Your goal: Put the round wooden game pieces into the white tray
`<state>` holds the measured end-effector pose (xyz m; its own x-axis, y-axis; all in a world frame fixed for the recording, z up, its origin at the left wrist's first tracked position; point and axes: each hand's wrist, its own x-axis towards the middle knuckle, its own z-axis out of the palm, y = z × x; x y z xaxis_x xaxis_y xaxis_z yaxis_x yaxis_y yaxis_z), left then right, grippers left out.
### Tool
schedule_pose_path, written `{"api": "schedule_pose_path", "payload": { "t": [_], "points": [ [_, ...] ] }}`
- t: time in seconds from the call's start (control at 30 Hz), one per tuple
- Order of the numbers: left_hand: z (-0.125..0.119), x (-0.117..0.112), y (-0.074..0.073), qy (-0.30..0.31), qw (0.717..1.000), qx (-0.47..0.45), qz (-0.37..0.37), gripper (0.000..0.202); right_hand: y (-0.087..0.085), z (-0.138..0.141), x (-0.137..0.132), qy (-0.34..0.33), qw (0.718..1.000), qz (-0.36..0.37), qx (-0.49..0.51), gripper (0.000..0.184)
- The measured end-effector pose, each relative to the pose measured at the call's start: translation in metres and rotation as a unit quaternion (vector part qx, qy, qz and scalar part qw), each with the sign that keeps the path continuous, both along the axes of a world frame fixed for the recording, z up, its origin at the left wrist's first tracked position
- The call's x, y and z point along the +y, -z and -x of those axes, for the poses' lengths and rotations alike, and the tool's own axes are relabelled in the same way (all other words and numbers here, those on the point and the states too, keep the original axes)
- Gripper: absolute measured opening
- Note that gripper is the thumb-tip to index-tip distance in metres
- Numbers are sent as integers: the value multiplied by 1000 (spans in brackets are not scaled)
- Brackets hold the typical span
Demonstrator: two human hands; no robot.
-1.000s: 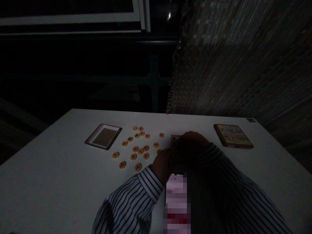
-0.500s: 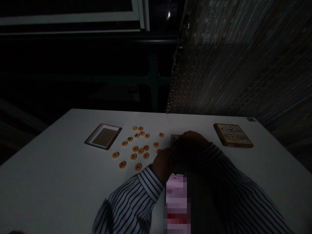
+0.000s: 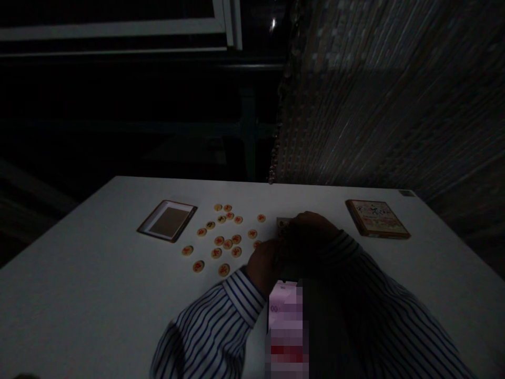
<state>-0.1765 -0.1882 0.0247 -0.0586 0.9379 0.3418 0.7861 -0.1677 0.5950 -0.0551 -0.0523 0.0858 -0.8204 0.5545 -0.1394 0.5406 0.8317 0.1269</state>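
Note:
Several round xiangqi pieces [image 3: 228, 244], with red or dark characters, lie scattered on the white table left of my hands. My left hand [image 3: 263, 266] reaches in from below, its fingers lost in deep shadow. Across from it, my right hand [image 3: 315, 226] bends over the same dark spot, and its fingers are hidden too. Between both hands sits a small dark tray or box [image 3: 282, 223] with round shapes at its far corner. What either hand grips there cannot be made out. One piece [image 3: 257, 245] lies close to my left hand.
A brown-rimmed open box lid or tray [image 3: 169, 221] lies at the left. At the right is a closed box with a printed cover [image 3: 379, 218]. A lit phone screen [image 3: 282, 300] shows below my hands. Behind the white table [image 3: 98, 295] hangs a bead curtain [image 3: 355, 105].

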Motion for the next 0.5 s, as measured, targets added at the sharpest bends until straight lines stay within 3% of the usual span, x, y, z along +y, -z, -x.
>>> {"api": "schedule_pose_path", "payload": {
  "t": [0.33,0.5],
  "points": [
    [0,0,-5,3,1000,6,12,28,10,0,6,-3,1000,3,-8,27],
    [0,-1,-4,0,1000,5,17,28,5,-2,6,-10,1000,-4,5,27]
  ]
}}
